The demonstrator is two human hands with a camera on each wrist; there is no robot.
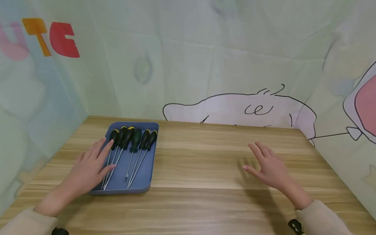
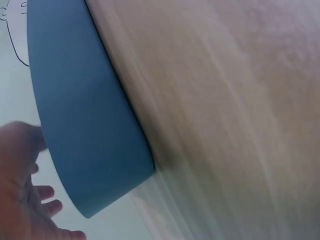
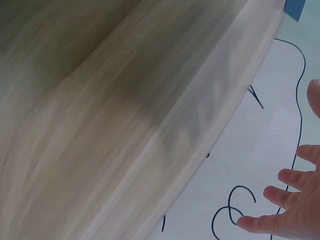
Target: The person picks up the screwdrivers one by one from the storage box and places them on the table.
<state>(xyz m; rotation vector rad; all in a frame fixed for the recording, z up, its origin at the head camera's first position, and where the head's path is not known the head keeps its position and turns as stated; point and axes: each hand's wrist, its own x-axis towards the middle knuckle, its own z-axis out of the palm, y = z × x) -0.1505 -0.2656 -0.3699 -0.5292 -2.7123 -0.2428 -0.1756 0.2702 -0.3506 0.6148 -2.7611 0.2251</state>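
Observation:
A blue tray (image 1: 120, 182) lies on the left part of the wooden table, its outer wall (image 2: 90, 115) large in the left wrist view. Inside it lie several screwdrivers (image 1: 136, 140) with dark green handles, some yellow-ended, handles toward the back and shafts toward the front. Over the tray's left side is my left hand (image 1: 88, 168), fingers extended, overlapping some shafts in the head view and holding nothing. On the right, my right hand (image 1: 268, 168) hovers above the bare wood with fingers spread and nothing in its grasp; its fingers (image 3: 285, 197) also show in the right wrist view.
The wooden table (image 1: 202, 166) reaches back to a printed cloth backdrop (image 1: 188, 65) with cartoon drawings and coloured letters. Cloth also hangs along the left and right sides. Dark wrist straps (image 1: 295, 226) show at the sleeves.

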